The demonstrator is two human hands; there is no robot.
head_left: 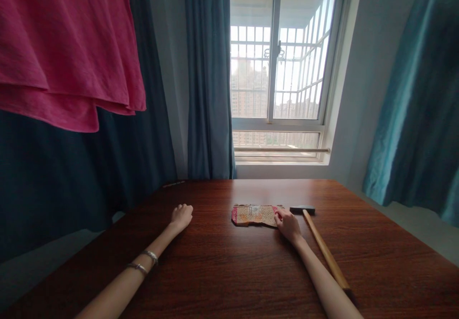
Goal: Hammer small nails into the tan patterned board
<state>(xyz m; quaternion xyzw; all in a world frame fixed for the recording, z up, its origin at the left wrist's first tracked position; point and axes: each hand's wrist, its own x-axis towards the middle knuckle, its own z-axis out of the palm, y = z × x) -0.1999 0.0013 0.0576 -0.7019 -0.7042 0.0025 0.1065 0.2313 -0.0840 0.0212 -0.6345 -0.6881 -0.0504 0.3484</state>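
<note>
A flat, speckled tan piece [255,214] with pink ends and uneven edges lies on the brown wooden table [222,271]. Some small shiny bits sit on its upper middle, too small to name. My right hand [288,224] is at its right end, with curled fingers gripping that edge. Off to the left, my left hand [182,216] rests on the tabletop in a loose fist, apart from the piece and holding nothing visible. Just right of my right hand lies a hammer [324,245], its dark head toward the window and its wooden handle slanting toward me.
At the table's far left edge lies a thin, narrow item [174,183]. A pink cloth [71,46] hangs at upper left before a dark blue curtain [210,80]. Beyond the table is a barred window [272,121], with another curtain [405,99] at right.
</note>
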